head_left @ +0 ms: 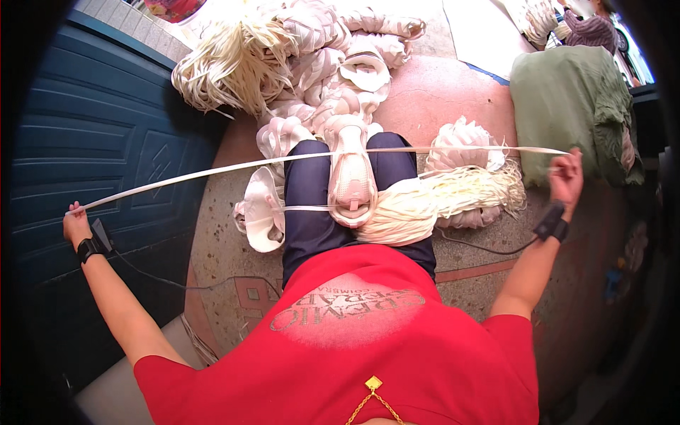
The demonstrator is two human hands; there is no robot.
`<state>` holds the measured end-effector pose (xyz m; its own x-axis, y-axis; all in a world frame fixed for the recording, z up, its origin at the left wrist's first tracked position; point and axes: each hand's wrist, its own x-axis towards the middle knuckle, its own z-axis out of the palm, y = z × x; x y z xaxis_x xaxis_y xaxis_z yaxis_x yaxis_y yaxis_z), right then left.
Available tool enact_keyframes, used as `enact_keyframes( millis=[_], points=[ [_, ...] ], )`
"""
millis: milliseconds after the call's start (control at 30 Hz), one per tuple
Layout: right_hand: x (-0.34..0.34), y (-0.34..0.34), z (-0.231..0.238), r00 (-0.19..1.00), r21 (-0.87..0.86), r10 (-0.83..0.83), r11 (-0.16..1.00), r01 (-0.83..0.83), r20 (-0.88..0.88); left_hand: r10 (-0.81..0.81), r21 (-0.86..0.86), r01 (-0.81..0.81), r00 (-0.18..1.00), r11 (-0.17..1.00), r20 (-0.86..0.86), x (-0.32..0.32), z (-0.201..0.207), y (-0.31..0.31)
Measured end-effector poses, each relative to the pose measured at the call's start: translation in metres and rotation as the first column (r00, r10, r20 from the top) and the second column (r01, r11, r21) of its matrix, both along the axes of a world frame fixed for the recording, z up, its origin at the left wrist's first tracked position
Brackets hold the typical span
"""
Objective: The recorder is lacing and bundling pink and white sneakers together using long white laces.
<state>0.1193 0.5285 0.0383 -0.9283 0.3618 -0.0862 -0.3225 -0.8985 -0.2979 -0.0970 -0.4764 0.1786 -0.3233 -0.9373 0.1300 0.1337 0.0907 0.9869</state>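
My arms are spread wide, and a long flat white shoelace point(212, 171) stretches between my hands. My left hand point(76, 225), out by the blue door, pinches one end. At the far right, my right hand point(565, 177) is closed on the other end. Midway, the lace crosses a pale pink shoe upper point(352, 184) that sits between my thighs. Whether it passes through eyelets there is too small to tell. A bundle of cream laces point(418, 205) lies over my right thigh. Beside my left thigh is another pale upper point(262, 216).
A large heap of shoe uppers point(319, 78) lies ahead, topped by a bunch of cream laces point(234, 60). More uppers point(464, 138) lie beyond my right knee. A green sack point(567, 106) stands right, a blue door point(92, 156) left. Another person point(591, 32) is at the far right.
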Motion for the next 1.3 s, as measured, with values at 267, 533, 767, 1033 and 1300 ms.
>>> enact_keyframes(
  millis=[267,533,767,1033,1300],
  points=[
    [-0.003,0.016,0.056,0.974,0.644,-0.226,0.744,0.180,-0.012,-0.831,0.215,0.802,0.536,0.557,0.150,-0.024,-0.070,0.194],
    [-0.078,-0.222,-0.078,0.978,0.918,0.009,-0.346,-0.192,0.208,-0.802,0.430,0.888,-0.372,-0.161,0.467,0.030,-0.166,0.470],
    [-0.105,-0.291,-0.111,0.909,0.822,0.160,-0.508,-0.258,0.384,-0.841,0.640,0.764,-0.397,-0.081,0.368,0.057,-0.206,0.546],
    [-0.115,-0.299,-0.119,0.967,0.749,-0.019,-0.629,-0.208,0.252,-0.885,0.768,0.640,-0.347,0.020,0.312,0.052,-0.227,0.555],
    [-0.127,-0.309,-0.113,0.981,0.511,0.134,-0.858,0.043,0.142,-0.934,0.658,0.751,-0.194,0.056,0.300,0.068,-0.235,0.556]
  ],
)
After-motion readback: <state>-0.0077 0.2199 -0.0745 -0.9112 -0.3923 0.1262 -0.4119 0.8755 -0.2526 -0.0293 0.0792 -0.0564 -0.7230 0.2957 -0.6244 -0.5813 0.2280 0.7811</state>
